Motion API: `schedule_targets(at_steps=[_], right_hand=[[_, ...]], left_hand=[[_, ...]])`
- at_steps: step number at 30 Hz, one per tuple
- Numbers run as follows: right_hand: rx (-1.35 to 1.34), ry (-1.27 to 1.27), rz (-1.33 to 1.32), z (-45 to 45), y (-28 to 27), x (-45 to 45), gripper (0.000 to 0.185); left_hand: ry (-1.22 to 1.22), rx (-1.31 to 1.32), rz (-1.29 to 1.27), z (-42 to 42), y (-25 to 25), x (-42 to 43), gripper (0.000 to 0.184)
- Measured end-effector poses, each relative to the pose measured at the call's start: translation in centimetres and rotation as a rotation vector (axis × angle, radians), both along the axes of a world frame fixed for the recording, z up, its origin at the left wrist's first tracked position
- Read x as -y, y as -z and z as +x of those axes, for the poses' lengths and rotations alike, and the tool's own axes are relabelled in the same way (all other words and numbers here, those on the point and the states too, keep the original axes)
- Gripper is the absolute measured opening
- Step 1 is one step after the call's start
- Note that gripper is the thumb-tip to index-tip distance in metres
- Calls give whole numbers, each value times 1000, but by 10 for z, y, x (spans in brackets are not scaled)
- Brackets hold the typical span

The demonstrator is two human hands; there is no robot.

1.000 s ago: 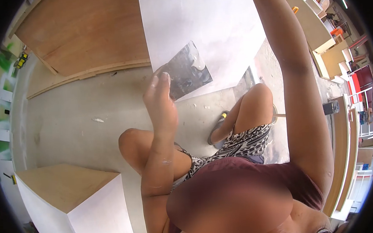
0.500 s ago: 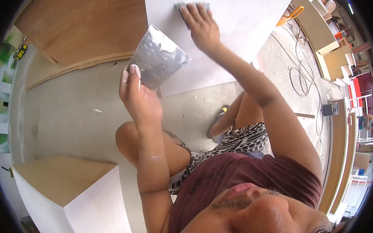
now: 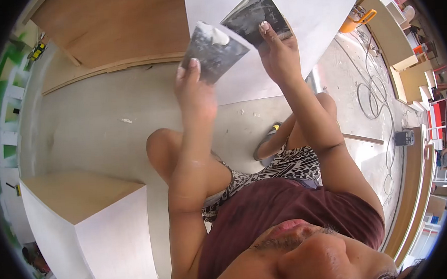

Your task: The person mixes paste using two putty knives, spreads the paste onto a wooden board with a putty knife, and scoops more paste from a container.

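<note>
Left hand (image 3: 194, 88): smeared plate (image 3: 216, 53); right hand (image 3: 281, 55): squarish blade (image 3: 250, 19).

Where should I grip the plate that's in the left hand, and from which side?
Best gripped by the lower edge, coming from below, where the left hand has it. The plate is flat and tilts up and away from there, and a white blob sits near its top corner, so I'd avoid that end.

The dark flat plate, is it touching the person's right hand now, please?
Touching. The head view shows it plainly: the thumb of the right hand lies on the near face of the dark flat plate, by its lower edge.
</note>
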State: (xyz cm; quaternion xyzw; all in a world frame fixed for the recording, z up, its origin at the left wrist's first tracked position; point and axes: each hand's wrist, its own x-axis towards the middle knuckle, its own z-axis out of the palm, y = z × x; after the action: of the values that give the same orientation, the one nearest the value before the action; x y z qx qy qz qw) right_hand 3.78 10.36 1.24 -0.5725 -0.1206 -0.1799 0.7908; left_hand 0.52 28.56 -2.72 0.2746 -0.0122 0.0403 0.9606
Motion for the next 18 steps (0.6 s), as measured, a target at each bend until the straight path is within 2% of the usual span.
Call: schedule_targets(at_steps=[2, 4, 6, 9, 11, 13, 14, 15, 16, 18], right_hand=[[-62, -113, 42, -13, 3, -13, 37], [-94, -183, -53, -21, 6, -17, 39], [-106, -232, -224, -24, 12, -12, 41], [-318, -474, -434, -34, 0, 9, 44], [-315, -435, -784, -37, -8, 17, 39], [159, -157, -1107, -14, -19, 30, 36], [400, 52, -1060, 13, -24, 40, 35], [192, 263, -1211, 15, -67, 41, 35], [383, 565, -1340, 49, -78, 60, 31], [408, 622, -1273, 57, -160, 39, 44]], left_hand=[[-2, 9, -17, -2, -1, 9, 29], [-54, 1, 27, -5, -4, 8, 29], [-90, 15, 72, -4, -7, 8, 30], [-150, 43, 127, -5, -8, 0, 36], [-213, 56, 130, -4, -9, -6, 38], [-279, 11, 168, -3, -13, -14, 35], [-297, -18, 150, -5, -19, -16, 33], [-314, -50, 134, -5, -22, -18, 31], [-303, -21, 99, -4, -23, -18, 27], [-265, -3, 91, -1, -15, -19, 29]])
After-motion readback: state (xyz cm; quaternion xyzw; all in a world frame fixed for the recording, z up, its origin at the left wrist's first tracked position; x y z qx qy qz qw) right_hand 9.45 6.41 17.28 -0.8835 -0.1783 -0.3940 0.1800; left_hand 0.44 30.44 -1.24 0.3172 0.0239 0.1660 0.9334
